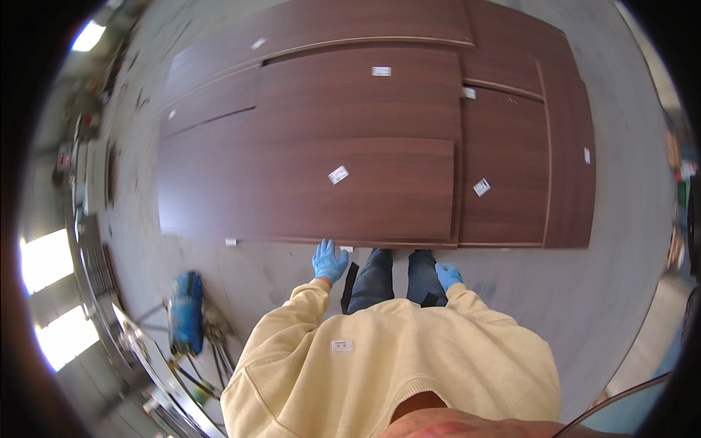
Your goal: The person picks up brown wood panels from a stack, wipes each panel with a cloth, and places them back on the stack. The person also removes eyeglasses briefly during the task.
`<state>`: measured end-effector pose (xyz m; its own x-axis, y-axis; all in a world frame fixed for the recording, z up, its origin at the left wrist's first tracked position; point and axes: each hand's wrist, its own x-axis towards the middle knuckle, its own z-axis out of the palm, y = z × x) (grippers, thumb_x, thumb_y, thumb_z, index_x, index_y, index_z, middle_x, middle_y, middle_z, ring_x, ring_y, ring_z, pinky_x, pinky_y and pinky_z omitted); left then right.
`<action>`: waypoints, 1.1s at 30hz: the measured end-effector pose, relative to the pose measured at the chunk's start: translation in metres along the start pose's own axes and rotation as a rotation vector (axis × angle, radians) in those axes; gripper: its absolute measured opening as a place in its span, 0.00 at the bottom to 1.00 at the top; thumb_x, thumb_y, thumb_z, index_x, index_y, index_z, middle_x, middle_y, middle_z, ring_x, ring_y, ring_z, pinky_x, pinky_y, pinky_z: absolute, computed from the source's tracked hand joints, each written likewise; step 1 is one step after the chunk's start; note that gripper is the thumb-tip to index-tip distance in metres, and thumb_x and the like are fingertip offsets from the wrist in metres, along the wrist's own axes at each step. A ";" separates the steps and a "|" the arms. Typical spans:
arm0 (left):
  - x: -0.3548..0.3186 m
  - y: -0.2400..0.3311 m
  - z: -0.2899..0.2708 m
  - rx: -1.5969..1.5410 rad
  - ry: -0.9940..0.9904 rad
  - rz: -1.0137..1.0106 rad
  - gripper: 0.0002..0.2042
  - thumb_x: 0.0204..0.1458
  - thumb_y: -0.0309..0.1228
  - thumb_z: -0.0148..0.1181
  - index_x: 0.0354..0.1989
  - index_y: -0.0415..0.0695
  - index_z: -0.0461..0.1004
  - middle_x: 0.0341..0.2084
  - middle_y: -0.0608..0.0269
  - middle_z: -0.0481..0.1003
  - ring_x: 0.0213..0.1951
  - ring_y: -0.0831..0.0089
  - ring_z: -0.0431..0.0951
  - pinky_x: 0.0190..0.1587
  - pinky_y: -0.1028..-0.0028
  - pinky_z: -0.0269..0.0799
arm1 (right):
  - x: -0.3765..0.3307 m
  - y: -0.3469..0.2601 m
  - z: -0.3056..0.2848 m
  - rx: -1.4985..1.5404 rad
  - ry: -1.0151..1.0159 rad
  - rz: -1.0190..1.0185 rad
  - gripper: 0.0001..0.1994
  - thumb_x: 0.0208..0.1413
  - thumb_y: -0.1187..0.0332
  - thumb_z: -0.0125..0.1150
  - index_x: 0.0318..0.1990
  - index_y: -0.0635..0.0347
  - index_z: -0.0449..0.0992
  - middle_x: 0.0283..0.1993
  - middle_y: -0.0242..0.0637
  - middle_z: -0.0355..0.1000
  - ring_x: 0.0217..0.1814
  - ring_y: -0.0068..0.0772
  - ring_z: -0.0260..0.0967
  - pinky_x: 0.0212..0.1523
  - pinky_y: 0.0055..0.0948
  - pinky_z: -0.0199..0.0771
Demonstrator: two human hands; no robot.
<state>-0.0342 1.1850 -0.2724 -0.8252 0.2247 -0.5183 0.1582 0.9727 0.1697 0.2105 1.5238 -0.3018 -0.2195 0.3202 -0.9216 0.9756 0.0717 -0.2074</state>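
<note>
My left hand, in a blue glove, is open with its fingers stretched out at the near edge of a stack of dark brown wood-grain panels. Closest to it is the top panel, a long board with a white label on its face. Whether the fingertips touch the edge or stop just short, I cannot tell. My right hand, also blue-gloved, hangs by my right leg, apart from the panels. Its fingers look curled in, and anything inside them is hidden.
More brown panels lie at the right, among them a narrow upright-running board, and behind at the far side. A blue cylindrical tank stands at the lower left beside metal frames. Grey concrete floor surrounds the stack.
</note>
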 end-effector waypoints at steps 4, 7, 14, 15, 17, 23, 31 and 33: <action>-0.105 -0.015 0.006 -0.276 -0.144 -0.346 0.33 0.57 0.52 0.58 0.66 0.42 0.73 0.68 0.45 0.69 0.69 0.50 0.69 0.69 0.56 0.65 | 0.003 0.003 -0.020 -0.182 -0.066 -0.174 0.28 0.61 0.43 0.59 0.59 0.54 0.81 0.61 0.47 0.78 0.66 0.52 0.73 0.67 0.43 0.71; -0.147 -0.004 0.036 -0.470 -0.156 -0.494 0.31 0.58 0.53 0.57 0.63 0.42 0.75 0.62 0.45 0.75 0.65 0.49 0.74 0.68 0.59 0.67 | 0.036 0.020 -0.049 -0.280 0.001 -0.271 0.27 0.61 0.44 0.59 0.58 0.53 0.82 0.60 0.47 0.79 0.65 0.52 0.74 0.65 0.43 0.72; -0.257 -0.005 0.120 -0.787 -0.080 -0.693 0.25 0.57 0.52 0.61 0.54 0.47 0.82 0.46 0.52 0.84 0.51 0.61 0.83 0.56 0.62 0.74 | 0.008 -0.021 -0.092 -0.687 0.038 -0.296 0.24 0.62 0.47 0.58 0.51 0.58 0.84 0.55 0.50 0.81 0.59 0.54 0.78 0.61 0.45 0.76; -0.263 0.001 0.116 -0.880 -0.126 -0.687 0.25 0.57 0.52 0.62 0.54 0.46 0.81 0.46 0.53 0.84 0.51 0.62 0.82 0.56 0.64 0.74 | 0.006 -0.025 -0.093 -0.729 0.052 -0.284 0.25 0.62 0.46 0.58 0.52 0.57 0.84 0.57 0.51 0.80 0.62 0.58 0.76 0.63 0.47 0.75; -0.276 -0.002 0.113 -0.989 -0.166 -0.666 0.26 0.58 0.53 0.62 0.55 0.45 0.81 0.47 0.54 0.84 0.51 0.64 0.82 0.57 0.65 0.74 | -0.005 -0.030 -0.077 -0.731 0.074 -0.295 0.25 0.62 0.46 0.57 0.53 0.57 0.84 0.57 0.51 0.80 0.62 0.58 0.76 0.63 0.47 0.75; -0.317 -0.082 0.144 -1.204 0.012 -0.526 0.23 0.61 0.49 0.64 0.55 0.43 0.81 0.47 0.61 0.83 0.49 0.70 0.81 0.54 0.69 0.75 | -0.025 -0.035 0.034 -0.696 0.056 -0.460 0.25 0.61 0.47 0.60 0.54 0.59 0.84 0.57 0.49 0.81 0.61 0.50 0.78 0.62 0.43 0.74; -0.397 -0.232 0.201 -1.364 -0.012 -0.836 0.19 0.61 0.43 0.63 0.47 0.38 0.81 0.37 0.61 0.82 0.34 0.68 0.76 0.40 0.62 0.74 | -0.091 -0.026 0.198 -0.747 -0.376 -0.846 0.25 0.62 0.49 0.62 0.58 0.59 0.80 0.57 0.47 0.81 0.59 0.47 0.78 0.62 0.42 0.75; -0.431 -0.264 0.204 -1.389 -0.026 -0.921 0.18 0.61 0.42 0.63 0.47 0.39 0.81 0.36 0.62 0.82 0.34 0.69 0.76 0.40 0.63 0.74 | -0.150 -0.048 0.223 -0.845 -0.363 -0.809 0.25 0.61 0.47 0.61 0.58 0.53 0.81 0.59 0.46 0.79 0.62 0.51 0.76 0.65 0.44 0.72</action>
<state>0.3905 0.8428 -0.2646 -0.3515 -0.3414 -0.8717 -0.9255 -0.0137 0.3786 0.1968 1.2620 -0.2262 -0.6181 -0.3735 -0.6917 0.2216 0.7615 -0.6091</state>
